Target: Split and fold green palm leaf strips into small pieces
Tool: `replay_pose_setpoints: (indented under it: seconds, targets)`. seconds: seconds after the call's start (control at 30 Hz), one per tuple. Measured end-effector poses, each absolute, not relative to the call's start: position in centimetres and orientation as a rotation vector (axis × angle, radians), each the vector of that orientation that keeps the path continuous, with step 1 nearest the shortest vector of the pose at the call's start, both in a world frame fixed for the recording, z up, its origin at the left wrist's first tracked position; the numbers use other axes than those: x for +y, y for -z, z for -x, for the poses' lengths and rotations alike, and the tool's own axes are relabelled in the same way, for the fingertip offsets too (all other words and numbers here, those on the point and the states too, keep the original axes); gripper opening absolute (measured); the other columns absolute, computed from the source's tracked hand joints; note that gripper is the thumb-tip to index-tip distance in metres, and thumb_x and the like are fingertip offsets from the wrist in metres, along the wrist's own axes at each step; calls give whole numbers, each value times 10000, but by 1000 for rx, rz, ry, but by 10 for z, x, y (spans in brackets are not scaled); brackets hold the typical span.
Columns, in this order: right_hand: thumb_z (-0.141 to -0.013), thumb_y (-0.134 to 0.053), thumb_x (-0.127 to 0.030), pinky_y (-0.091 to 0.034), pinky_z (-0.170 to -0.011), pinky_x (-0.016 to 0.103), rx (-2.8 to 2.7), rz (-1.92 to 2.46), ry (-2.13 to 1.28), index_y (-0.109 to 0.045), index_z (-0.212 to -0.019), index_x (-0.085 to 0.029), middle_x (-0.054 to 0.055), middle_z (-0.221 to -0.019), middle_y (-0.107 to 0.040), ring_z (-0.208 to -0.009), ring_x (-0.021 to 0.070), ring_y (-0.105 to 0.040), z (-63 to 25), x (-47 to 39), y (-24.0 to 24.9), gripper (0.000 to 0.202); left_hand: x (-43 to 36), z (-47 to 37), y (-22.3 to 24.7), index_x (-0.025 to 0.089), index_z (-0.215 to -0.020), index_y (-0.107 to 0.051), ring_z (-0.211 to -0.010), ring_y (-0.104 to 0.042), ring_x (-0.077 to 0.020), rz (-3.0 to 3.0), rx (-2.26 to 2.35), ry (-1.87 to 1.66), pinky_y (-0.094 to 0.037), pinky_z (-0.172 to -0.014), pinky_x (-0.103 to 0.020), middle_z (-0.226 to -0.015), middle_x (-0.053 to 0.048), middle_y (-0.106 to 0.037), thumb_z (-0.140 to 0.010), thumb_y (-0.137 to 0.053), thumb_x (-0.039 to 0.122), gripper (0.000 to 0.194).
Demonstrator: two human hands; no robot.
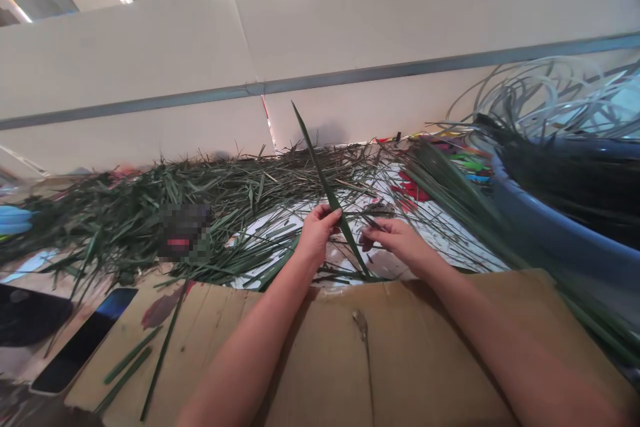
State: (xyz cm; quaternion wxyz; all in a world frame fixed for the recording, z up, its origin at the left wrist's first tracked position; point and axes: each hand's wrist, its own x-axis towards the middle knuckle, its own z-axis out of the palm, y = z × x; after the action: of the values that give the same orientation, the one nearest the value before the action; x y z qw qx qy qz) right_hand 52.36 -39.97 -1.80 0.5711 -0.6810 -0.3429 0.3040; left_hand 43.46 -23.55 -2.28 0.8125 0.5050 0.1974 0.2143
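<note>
My left hand (pixel 316 235) pinches a long, narrow green leaf (pixel 316 163) between thumb and fingers. The leaf stands tilted, its pointed tip up toward the wall and its lower end hanging between my hands. My right hand (pixel 397 241) is just right of the leaf, fingers closed in a pinch. A small dark thing shows at its fingertips, too small to name. Under my forearms lies a sheet of brown cardboard (pixel 330 360). Several cut green leaf strips (pixel 127 373) lie on its left part, and a thin dry stem (pixel 367 360) on its middle.
Beyond the cardboard spreads a heap of green leaf strips (pixel 210 190) along the pale wall (pixel 150 67). At right stands a blue tub (pixel 555 213) with dark strands, clear plastic strapping (pixel 545 93) behind it. A phone (pixel 85 343) lies at left, below a blurred-out patch.
</note>
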Motion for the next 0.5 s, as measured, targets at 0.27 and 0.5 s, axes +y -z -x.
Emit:
replay_pose_setpoints:
  seconds: [0.27, 0.5]
  targets:
    - [-636, -809, -427, -397, -756, 316, -728, 1476, -823, -681, -724, -175, -6, -725, -647, -732, 178, -552, -511, -386, 25, 296, -240, -436, 25, 152, -798, -630, -642, -561, -96, -1074, 437, -447, -425, -595, -225, -754, 5, -627, -576, -855, 370, 384]
    - [-607, -820, -408, -417, -688, 313, -592, 1359, -917, -699, -799, -187, 11, -751, -670, -683, 175, -564, -507, -388, 20, 317, -239, -435, 24, 145, -778, -620, -631, -579, -106, -1057, 397, -429, -466, -632, -254, -727, 12, -624, -538, -883, 399, 437]
